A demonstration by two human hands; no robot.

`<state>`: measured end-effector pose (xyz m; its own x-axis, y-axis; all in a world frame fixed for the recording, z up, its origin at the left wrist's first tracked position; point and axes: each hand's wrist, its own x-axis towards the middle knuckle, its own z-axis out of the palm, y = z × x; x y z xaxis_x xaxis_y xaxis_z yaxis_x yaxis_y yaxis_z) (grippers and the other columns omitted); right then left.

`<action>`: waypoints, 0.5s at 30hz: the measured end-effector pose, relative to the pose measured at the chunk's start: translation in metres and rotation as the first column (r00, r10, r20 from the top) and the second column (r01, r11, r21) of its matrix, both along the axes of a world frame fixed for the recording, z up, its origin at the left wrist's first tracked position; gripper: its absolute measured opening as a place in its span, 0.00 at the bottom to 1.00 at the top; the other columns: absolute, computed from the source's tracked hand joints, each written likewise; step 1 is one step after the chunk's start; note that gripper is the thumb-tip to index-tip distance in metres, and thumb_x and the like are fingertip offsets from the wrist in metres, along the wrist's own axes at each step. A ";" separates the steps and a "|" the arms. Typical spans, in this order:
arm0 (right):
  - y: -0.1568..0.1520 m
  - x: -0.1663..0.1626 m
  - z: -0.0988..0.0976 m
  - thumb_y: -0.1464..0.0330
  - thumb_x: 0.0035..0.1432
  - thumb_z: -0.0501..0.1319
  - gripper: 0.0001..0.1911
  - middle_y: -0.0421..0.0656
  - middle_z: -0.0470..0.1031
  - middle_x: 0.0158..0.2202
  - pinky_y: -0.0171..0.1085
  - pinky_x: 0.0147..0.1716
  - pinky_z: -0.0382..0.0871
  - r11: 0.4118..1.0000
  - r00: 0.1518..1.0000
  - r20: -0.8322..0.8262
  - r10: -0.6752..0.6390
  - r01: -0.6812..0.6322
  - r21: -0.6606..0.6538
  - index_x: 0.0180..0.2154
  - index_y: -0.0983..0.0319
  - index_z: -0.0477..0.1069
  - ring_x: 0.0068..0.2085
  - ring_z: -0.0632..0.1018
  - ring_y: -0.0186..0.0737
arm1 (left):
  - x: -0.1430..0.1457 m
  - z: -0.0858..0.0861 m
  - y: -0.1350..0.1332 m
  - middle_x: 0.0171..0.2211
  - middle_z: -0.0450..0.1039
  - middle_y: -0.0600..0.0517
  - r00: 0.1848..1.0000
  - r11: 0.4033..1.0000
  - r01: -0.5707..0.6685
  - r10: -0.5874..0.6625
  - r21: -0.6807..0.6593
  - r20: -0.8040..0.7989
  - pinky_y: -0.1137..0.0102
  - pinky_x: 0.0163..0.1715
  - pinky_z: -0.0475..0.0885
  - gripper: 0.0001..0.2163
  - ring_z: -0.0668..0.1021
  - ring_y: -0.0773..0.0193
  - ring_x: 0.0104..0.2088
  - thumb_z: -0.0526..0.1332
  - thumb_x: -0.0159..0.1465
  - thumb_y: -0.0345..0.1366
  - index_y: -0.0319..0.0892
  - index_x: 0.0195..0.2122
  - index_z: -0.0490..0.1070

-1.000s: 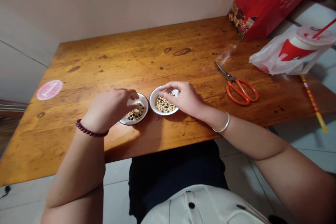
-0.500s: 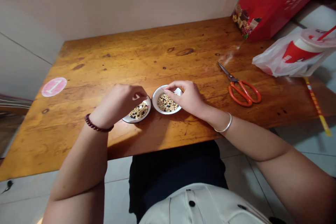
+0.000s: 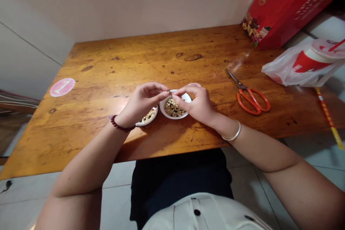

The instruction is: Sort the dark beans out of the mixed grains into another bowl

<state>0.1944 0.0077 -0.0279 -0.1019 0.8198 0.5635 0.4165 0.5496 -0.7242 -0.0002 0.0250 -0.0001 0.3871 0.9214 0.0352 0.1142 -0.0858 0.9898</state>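
Two small white dishes sit side by side near the front of a wooden table (image 3: 113, 68). The right dish (image 3: 174, 108) holds mixed pale and dark beans. The left dish (image 3: 148, 118) also holds beans and is partly covered by my left hand (image 3: 142, 102). My left hand and my right hand (image 3: 195, 104) meet fingertip to fingertip above the right dish's rim. Both pinch closed; what they pinch is too small to see. A dark bead bracelet is on my left wrist, a silver bangle on my right.
Orange-handled scissors (image 3: 249, 95) lie to the right of the dishes. A plastic bag with a red cup and straw (image 3: 307, 63) sits at the table's right edge, a red box (image 3: 285, 3) at the back right. A pink round "1" sticker (image 3: 62, 87) marks the left side.
My left hand rose from the left dish and moved right to meet my right hand's fingertips over the right dish. The view shifted slightly.
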 end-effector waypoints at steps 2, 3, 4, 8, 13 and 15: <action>0.000 0.000 0.000 0.68 0.54 0.68 0.02 0.35 0.82 0.29 0.45 0.50 0.63 1.000 1.000 0.000 0.008 -0.008 -0.008 0.29 0.57 0.78 0.32 0.79 0.38 | 0.000 0.000 0.000 0.37 0.80 0.49 1.000 1.000 -0.004 0.004 -0.003 -0.006 0.79 0.33 0.74 0.10 0.81 0.69 0.35 0.70 0.60 0.39 0.40 0.38 0.76; 0.000 0.000 0.000 0.68 0.54 0.68 0.02 0.36 0.82 0.29 0.45 0.51 0.63 1.000 1.000 -0.002 0.011 -0.011 -0.009 0.29 0.57 0.78 0.32 0.79 0.38 | 0.001 0.000 0.001 0.37 0.80 0.49 1.000 1.000 -0.007 0.007 -0.001 -0.013 0.79 0.32 0.74 0.10 0.81 0.69 0.35 0.70 0.60 0.39 0.40 0.38 0.76; 0.000 0.000 0.000 0.68 0.54 0.68 0.02 0.36 0.82 0.29 0.45 0.51 0.63 1.000 1.000 -0.006 0.013 -0.013 -0.011 0.29 0.57 0.78 0.32 0.79 0.38 | 0.001 0.000 0.001 0.37 0.80 0.50 1.000 1.000 -0.008 0.008 0.002 -0.017 0.79 0.32 0.74 0.10 0.81 0.69 0.35 0.70 0.60 0.40 0.40 0.38 0.76; 0.000 0.001 0.000 0.68 0.55 0.68 0.02 0.35 0.82 0.29 0.45 0.50 0.63 1.000 1.000 -0.016 0.013 -0.013 -0.011 0.29 0.57 0.78 0.32 0.79 0.38 | 0.000 0.000 0.001 0.35 0.80 0.51 1.000 1.000 0.005 -0.005 0.005 -0.005 0.79 0.33 0.74 0.10 0.80 0.70 0.34 0.70 0.59 0.39 0.40 0.37 0.76; 0.000 0.000 -0.002 0.68 0.55 0.68 0.03 0.35 0.82 0.29 0.45 0.50 0.63 1.000 1.000 -0.015 0.012 -0.012 0.010 0.29 0.56 0.78 0.32 0.79 0.37 | 0.001 -0.001 0.001 0.34 0.79 0.52 1.000 1.000 0.003 -0.003 0.026 0.009 0.78 0.35 0.73 0.08 0.78 0.72 0.33 0.71 0.58 0.38 0.41 0.35 0.76; 0.000 0.000 -0.003 0.67 0.55 0.68 0.03 0.35 0.82 0.29 0.45 0.51 0.63 1.000 1.000 -0.011 0.004 -0.003 0.014 0.29 0.55 0.78 0.32 0.79 0.37 | 0.001 0.000 0.000 0.34 0.78 0.53 1.000 0.999 0.000 0.000 0.048 0.007 0.77 0.35 0.73 0.08 0.78 0.71 0.33 0.71 0.58 0.38 0.41 0.34 0.76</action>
